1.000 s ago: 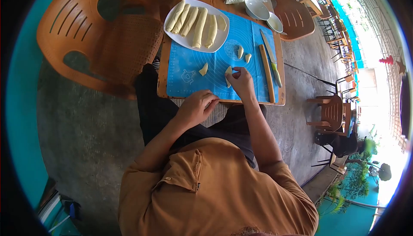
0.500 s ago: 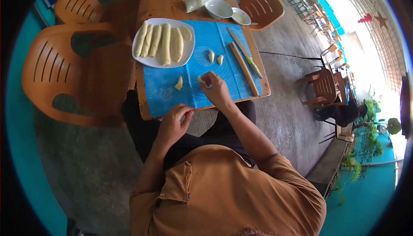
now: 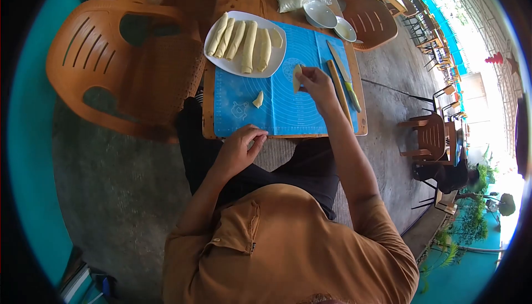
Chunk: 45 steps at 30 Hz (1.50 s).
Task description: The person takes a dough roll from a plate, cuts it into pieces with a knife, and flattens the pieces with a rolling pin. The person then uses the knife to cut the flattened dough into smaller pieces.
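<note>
Right hand (image 3: 320,87) has moved farther over the mat (image 3: 293,113), arm outstretched, pinching dough (image 3: 297,79). Left hand (image 3: 239,145), loosely curled, sits at the mat's near edge.

The right hand (image 3: 318,86) pinches with bent fingers over the blue mat (image 3: 296,116), the left hand (image 3: 238,149) loosely curled at its near edge
</note>
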Each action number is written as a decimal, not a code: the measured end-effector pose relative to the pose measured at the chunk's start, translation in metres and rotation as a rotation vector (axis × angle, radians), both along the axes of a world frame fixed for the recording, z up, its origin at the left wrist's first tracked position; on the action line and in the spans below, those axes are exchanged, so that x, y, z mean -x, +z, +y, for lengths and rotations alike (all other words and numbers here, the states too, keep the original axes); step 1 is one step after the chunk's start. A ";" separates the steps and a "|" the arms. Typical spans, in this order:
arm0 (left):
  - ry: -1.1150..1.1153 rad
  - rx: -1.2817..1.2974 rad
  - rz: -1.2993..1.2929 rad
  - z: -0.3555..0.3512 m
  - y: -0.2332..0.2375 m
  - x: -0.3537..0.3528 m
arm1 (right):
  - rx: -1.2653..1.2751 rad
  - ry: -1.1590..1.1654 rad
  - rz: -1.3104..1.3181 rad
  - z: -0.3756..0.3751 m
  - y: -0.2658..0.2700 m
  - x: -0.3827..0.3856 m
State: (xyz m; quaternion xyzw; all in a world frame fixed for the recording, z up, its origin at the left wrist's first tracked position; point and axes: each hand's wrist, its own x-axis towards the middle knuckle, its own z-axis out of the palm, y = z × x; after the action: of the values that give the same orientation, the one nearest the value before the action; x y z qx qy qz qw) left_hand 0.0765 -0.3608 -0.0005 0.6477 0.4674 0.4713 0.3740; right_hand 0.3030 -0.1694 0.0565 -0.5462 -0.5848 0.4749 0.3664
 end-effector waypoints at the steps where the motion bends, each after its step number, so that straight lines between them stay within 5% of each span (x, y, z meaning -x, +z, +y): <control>1: 0.000 0.008 -0.002 0.000 0.000 0.000 | 0.028 0.012 -0.038 0.013 0.004 0.006; 8: -0.003 0.018 0.063 -0.003 -0.005 0.000 | 0.100 0.084 -0.160 0.089 -0.016 0.035; 22: 0.015 -0.022 0.059 0.001 -0.012 -0.002 | -0.093 0.078 -0.554 0.123 -0.037 0.050; 45: 0.020 -0.028 0.082 0.001 -0.011 -0.002 | -0.330 0.076 -0.603 0.108 -0.039 0.053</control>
State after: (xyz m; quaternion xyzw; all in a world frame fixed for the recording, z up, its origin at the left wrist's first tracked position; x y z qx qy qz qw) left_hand 0.0785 -0.3593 -0.0116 0.6671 0.4820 0.4546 0.3406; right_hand 0.2504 -0.0611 0.0172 -0.5734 -0.7554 0.2044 0.2425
